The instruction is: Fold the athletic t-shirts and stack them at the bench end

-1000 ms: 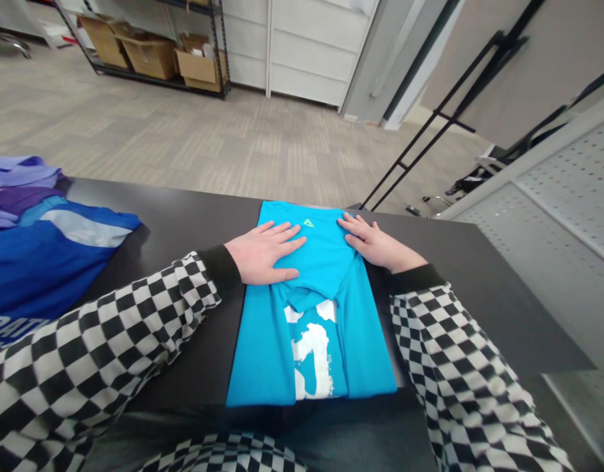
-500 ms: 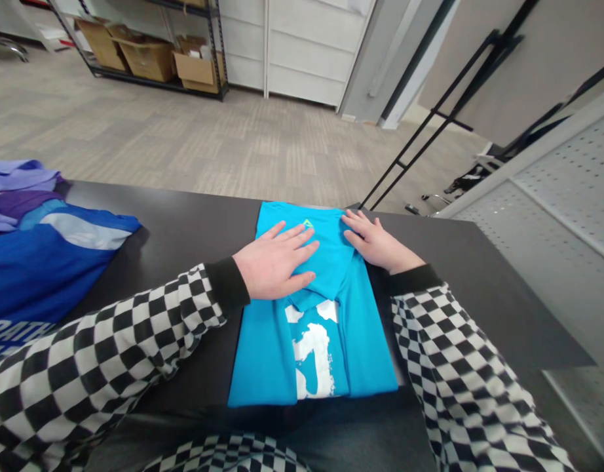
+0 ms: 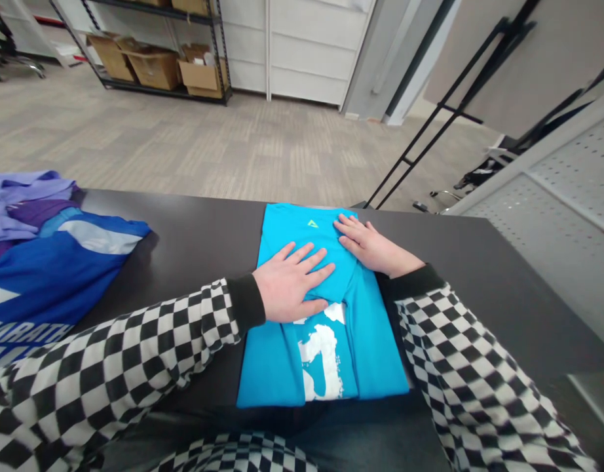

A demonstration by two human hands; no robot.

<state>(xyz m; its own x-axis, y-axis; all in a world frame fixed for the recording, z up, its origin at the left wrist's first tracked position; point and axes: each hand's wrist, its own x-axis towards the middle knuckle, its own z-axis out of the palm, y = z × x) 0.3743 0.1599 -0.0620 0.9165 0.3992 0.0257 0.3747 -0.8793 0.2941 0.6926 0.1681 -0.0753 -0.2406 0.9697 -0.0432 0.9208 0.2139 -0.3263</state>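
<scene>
A bright blue T-shirt [image 3: 380, 354] lies on the black table in front of me, its sides folded inward and a flap turned over at the far end. White brush-style print shows down its middle, and a small yellow-green logo sits near the far edge. My left hand [image 3: 293, 282] rests flat on the folded flap with fingers spread, covering part of the print. At the far right corner of the shirt, my right hand [image 3: 368, 244] lies with fingers stretched out on the cloth. Neither hand grips anything.
To the left, a heap of clothes holds a dark blue shirt [image 3: 51, 275] with white lettering and a lilac garment [image 3: 21, 196]. The black table [image 3: 198, 229] ends at a far edge. Beyond stand a shelf with cardboard boxes [image 3: 154, 65], a black stand [image 3: 430, 131] and a perforated panel [image 3: 567, 183].
My left hand has slid toward me over the shirt, uncovering the logo and covering more of the print. My right hand has shifted slightly inward on the cloth. The view has moved a little.
</scene>
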